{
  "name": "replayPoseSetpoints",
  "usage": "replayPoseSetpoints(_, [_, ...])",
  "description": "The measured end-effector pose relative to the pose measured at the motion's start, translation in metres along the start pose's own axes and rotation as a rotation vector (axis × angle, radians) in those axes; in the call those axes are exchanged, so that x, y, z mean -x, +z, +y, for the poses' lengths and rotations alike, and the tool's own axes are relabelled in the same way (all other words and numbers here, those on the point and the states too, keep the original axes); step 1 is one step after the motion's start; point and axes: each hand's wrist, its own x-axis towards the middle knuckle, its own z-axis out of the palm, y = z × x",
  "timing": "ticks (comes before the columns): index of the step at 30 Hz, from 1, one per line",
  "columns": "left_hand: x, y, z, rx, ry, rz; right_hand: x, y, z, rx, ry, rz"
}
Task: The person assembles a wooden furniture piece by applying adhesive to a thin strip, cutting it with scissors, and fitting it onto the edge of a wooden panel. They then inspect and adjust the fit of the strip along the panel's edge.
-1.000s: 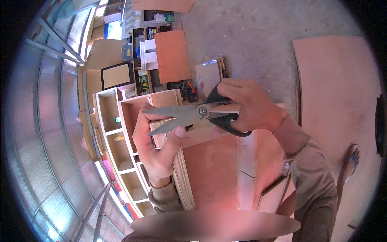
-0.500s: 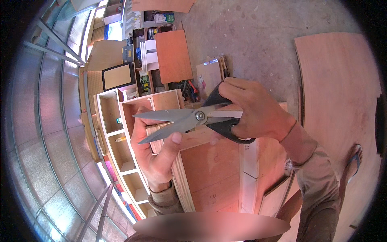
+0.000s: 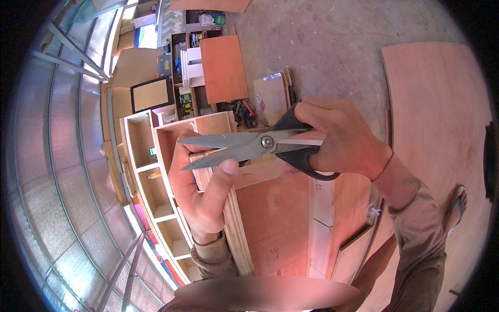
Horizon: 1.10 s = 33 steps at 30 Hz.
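Note:
Black-handled metal scissors (image 3: 248, 147) lie across the middle of the view, blades parted and pointing left. My right hand (image 3: 345, 136) is closed round their handles. My left hand (image 3: 205, 200) is by the blades, its thumb and fingers apart in a C shape. The left thumb tip overlaps the lower blade; whether it presses on it I cannot tell. My left fingertips are partly hidden behind the upper blade. Light wood edges show between that thumb and the fingers. Below the scissors is a wooden box-like piece (image 3: 273, 221) with a plywood edge (image 3: 236, 239).
White-edged wooden shelving (image 3: 165, 209) stands at left, beside a translucent panelled wall (image 3: 73, 197). An orange-brown board (image 3: 224, 70) lies over compartments with tools at the back. A large plywood sheet (image 3: 436, 104) lies on the right, with a sandalled foot (image 3: 457, 210) near it.
The scissor blades have come closer together. The scissors and my right hand have shifted slightly to the right. My left hand stays beside the blades.

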Motion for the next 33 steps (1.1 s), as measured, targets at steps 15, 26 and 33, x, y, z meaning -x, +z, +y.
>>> replayPoseSetpoints(15, [0.000,0.000,0.001,-0.054,0.008,0.017,-0.002,-0.005,0.006,0.112,-0.051,0.004])
replayPoseSetpoints(26, [-0.002,-0.006,-0.003,-0.087,0.120,-0.058,0.008,-0.007,0.006,0.057,0.125,0.108])
replayPoseSetpoints(33, [0.000,-0.003,-0.013,-0.025,0.171,0.032,0.028,-0.041,0.009,-0.395,0.802,0.139])
